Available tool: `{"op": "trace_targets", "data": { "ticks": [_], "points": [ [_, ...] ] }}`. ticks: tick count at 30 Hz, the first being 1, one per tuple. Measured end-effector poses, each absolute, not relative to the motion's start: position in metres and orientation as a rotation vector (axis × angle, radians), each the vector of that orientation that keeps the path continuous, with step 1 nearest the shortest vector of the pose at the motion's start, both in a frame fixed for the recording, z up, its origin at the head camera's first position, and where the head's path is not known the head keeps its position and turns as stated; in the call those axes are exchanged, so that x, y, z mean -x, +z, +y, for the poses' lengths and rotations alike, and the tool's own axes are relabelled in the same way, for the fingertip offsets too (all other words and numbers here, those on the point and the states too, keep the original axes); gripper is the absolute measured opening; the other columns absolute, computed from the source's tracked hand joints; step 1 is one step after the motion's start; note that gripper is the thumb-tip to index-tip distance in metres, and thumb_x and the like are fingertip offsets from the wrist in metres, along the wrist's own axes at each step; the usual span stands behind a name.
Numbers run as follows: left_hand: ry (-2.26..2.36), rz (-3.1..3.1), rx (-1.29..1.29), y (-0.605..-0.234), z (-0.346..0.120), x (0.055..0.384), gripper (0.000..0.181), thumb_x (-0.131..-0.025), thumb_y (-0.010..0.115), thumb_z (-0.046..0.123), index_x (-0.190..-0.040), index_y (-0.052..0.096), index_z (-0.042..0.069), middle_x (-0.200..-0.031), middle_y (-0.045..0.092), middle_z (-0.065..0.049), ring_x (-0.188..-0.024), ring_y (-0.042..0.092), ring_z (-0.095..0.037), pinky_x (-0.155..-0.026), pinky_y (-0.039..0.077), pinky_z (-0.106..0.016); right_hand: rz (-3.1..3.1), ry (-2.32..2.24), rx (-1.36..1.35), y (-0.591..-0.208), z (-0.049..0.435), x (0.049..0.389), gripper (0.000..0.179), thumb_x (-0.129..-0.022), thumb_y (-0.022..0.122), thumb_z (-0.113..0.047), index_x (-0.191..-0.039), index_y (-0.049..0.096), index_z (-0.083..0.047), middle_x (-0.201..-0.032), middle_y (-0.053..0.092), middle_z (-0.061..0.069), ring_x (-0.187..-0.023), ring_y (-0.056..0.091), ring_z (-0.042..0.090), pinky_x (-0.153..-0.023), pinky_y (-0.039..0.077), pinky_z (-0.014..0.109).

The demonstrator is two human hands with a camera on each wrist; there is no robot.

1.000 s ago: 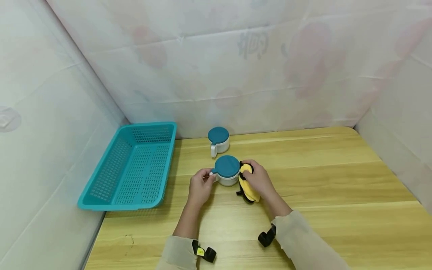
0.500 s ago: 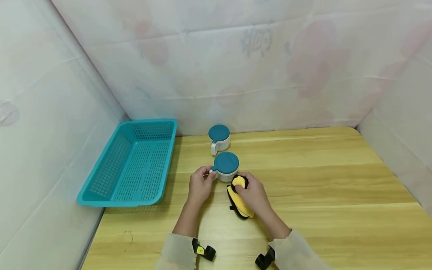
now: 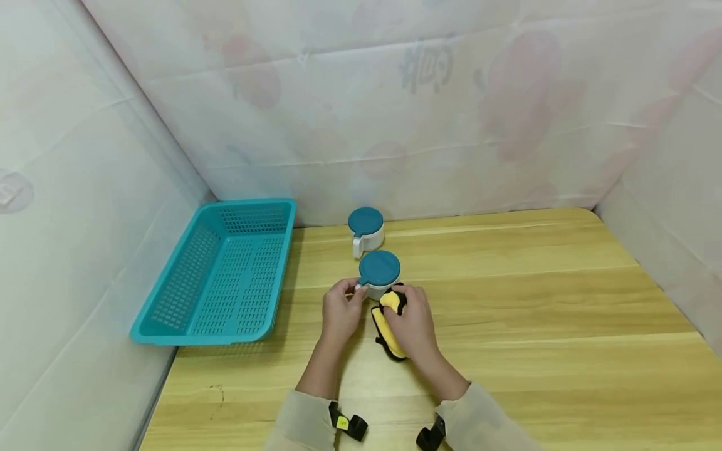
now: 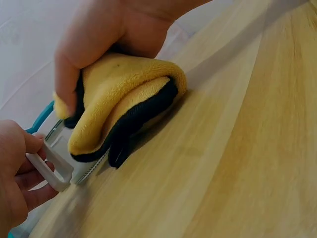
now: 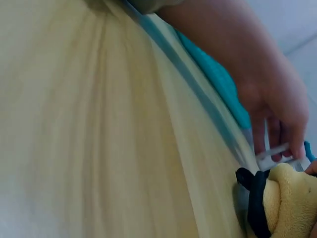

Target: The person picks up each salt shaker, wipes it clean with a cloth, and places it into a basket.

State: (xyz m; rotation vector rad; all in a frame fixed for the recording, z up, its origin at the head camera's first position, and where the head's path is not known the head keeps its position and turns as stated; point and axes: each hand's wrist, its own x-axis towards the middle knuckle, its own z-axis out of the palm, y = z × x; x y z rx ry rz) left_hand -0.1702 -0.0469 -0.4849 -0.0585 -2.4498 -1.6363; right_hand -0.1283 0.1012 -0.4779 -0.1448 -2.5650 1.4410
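A white lidded cup (image 3: 380, 268) with a blue-green lid stands upright on the wooden table. My left hand (image 3: 341, 311) pinches its white handle (image 4: 55, 166), which shows between thumb and fingers in the left wrist view. In my right hand (image 3: 416, 319) is a folded yellow cloth with black edging (image 3: 389, 330), bunched under the fingers. The cloth lies against the near right side of the cup's wall, and a black loop (image 4: 119, 151) sticks out from its edge. My right fingers hide part of the cloth and the cup's lower side.
Behind the held cup stands a second white cup (image 3: 366, 230) with the same lid, its handle toward the left front. A turquoise plastic basket (image 3: 282, 275) sits at the left of the table (image 3: 536, 326). Fabric-covered walls close off the back and sides.
My right hand has carried the cloth from the cup's right side round to its near side, toward the left. The left hand keeps its hold on the handle and has shifted slightly right.
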Motion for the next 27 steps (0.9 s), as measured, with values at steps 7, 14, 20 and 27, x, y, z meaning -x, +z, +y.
{"op": "trace_targets", "data": {
  "ticks": [7,14,20,27],
  "points": [
    [-1.630,-2.462,0.039,-0.484,-0.047,0.170,0.015,-0.091,0.072,0.017,-0.100,0.073,0.005,-0.090,0.071,-0.004,-0.090,0.069,-0.019,-0.072,0.058,-0.027,-2.580,1.338,0.004,-0.477,0.092,0.123,0.040,-0.080,0.078,-0.008,-0.118,0.065,-0.006,-0.110,0.058,0.012,-0.103,0.058,0.028,-0.086,0.054,0.044],
    [-1.611,-2.474,0.031,-0.484,-0.046,0.169,0.016,-0.091,0.072,0.019,-0.101,0.073,0.006,-0.090,0.072,-0.003,-0.090,0.068,-0.018,-0.072,0.058,-0.027,-2.539,1.288,0.016,-0.475,0.096,0.126,0.039,-0.078,0.078,-0.002,-0.115,0.068,-0.005,-0.104,0.060,0.010,-0.101,0.057,0.028,-0.082,0.053,0.042],
    [-1.620,-2.455,0.053,-0.486,-0.047,0.170,0.015,-0.092,0.071,0.018,-0.100,0.074,0.006,-0.090,0.073,-0.004,-0.090,0.070,-0.019,-0.070,0.059,-0.026,-2.604,1.204,-0.092,-0.477,0.084,0.127,0.039,-0.076,0.081,-0.005,-0.114,0.072,-0.006,-0.108,0.062,0.011,-0.103,0.057,0.032,-0.081,0.053,0.044],
    [-1.644,-2.461,0.055,-0.488,-0.046,0.171,0.015,-0.092,0.071,0.019,-0.100,0.074,0.006,-0.092,0.073,-0.004,-0.090,0.068,-0.018,-0.071,0.059,-0.026,-2.700,1.159,-0.105,-0.477,0.087,0.130,0.040,-0.076,0.081,-0.006,-0.116,0.072,-0.005,-0.111,0.064,0.011,-0.103,0.057,0.033,-0.083,0.053,0.046]
  ]
}}
